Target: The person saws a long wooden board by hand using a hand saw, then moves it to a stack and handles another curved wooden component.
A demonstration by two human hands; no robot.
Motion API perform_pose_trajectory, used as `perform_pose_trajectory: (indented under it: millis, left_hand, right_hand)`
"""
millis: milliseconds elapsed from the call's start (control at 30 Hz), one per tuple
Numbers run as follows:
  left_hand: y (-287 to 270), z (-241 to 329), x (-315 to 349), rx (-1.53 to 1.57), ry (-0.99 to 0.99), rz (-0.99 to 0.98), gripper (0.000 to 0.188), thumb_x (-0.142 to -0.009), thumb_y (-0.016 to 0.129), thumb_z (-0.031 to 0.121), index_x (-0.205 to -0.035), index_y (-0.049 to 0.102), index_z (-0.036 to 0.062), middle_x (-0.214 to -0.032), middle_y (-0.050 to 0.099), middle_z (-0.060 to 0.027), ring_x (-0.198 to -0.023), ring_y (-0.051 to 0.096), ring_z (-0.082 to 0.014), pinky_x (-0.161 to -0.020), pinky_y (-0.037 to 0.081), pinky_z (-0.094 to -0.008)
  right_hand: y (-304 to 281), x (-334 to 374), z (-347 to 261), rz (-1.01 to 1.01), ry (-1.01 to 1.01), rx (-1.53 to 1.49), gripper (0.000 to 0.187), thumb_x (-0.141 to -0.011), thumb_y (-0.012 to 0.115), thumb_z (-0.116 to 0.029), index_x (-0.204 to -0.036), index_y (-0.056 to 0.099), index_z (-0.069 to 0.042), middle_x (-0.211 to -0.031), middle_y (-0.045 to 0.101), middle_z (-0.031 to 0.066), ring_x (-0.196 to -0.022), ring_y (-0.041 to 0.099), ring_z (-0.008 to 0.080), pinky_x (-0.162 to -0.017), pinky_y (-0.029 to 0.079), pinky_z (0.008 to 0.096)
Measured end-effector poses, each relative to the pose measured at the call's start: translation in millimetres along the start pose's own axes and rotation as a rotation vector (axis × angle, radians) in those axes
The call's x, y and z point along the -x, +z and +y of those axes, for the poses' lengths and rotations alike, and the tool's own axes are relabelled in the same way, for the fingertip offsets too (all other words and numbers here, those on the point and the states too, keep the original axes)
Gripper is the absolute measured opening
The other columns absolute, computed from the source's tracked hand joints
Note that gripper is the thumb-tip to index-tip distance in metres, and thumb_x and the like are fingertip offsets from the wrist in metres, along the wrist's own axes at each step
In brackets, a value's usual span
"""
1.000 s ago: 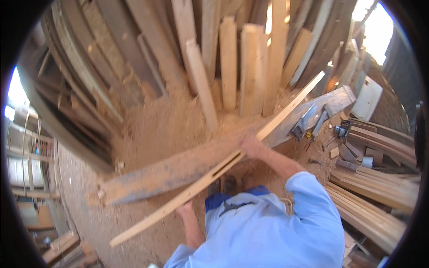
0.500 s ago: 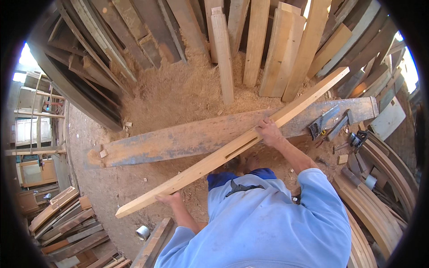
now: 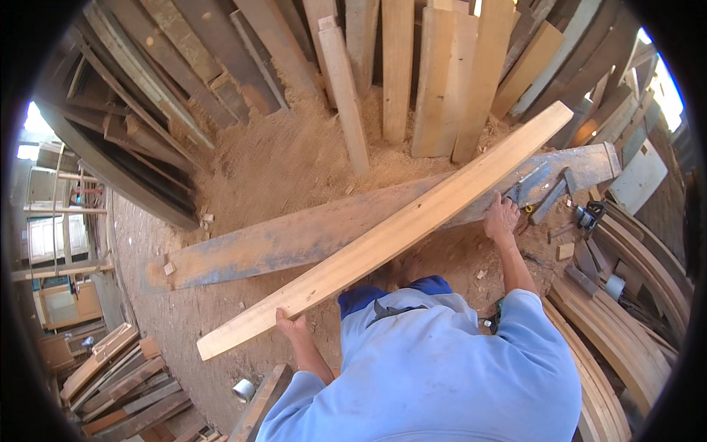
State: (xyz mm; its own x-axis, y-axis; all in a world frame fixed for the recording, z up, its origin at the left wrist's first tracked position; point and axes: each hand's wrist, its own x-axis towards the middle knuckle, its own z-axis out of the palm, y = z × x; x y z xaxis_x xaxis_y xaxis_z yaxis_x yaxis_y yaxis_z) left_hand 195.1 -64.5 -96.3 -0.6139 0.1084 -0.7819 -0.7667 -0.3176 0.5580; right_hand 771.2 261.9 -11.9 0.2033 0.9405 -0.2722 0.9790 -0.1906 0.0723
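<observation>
Spanning eight to two o'clock: pale plank (image 3: 383, 243)

I see the left hand (image 3: 293, 326) gripping it at seven; whether the right hand (image 3: 502, 219), near a handsaw (image 3: 533, 180), holds anything I can't tell. Below lies a scuffed beam (image 3: 272, 236); upright boards (image 3: 398, 74) block twelve.

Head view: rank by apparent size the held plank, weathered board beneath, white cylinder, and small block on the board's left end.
Plank and weathered board: too close to rank; the plank is nearer the camera.
White cylinder
Small wooden block
</observation>
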Motion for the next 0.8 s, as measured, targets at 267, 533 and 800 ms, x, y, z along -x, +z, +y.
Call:
perform_pose_trajectory:
  millis: [267, 533, 800]
  left_hand:
    - [11.5, -56.9, -3.7, -0.109, -0.036, -0.098, 0.051, -0.098, 0.061, 0.045, -0.138, 0.053, 0.0138, -0.14, 0.058, -0.0101, -0.129, 0.053, -0.0314, -0.108, 0.041, -0.0602]
    - [32.7, -54.1, 7.3, -0.27, -0.195, -0.025, 0.06, -0.093, 0.063, 0.061, -0.134, 0.054, 0.0187, -0.127, 0.06, -0.0073, -0.116, 0.054, -0.0263, -0.095, 0.044, -0.0479]
    - [46.2, -63.8, 9.4, -0.462, -0.299, -0.095, 0.069, -0.086, 0.07, 0.065, -0.131, 0.054, 0.0159, -0.129, 0.056, -0.0059, -0.114, 0.053, -0.0246, -0.094, 0.045, -0.0455]
  right_hand:
    - [26.5, -19.8, 20.3, 0.012, -0.014, -0.033, 0.059, -0.085, 0.073, -0.025, -0.139, 0.05, -0.013, -0.127, 0.056, 0.0215, -0.119, 0.054, 0.0425, -0.099, 0.045, 0.0527]
    - [36.9, -44.3, 24.0, -0.08, 0.218, -0.172, 0.047, -0.084, 0.068, -0.01, -0.129, 0.053, -0.01, -0.121, 0.06, 0.0222, -0.113, 0.06, 0.0409, -0.099, 0.047, 0.0514]
    - [40.6, -36.3, 49.0, 0.771, 0.166, -0.742, 0.017, -0.084, 0.057, 0.001, -0.098, 0.048, -0.004, -0.084, 0.051, 0.013, -0.076, 0.053, 0.0292, -0.069, 0.044, 0.0434]
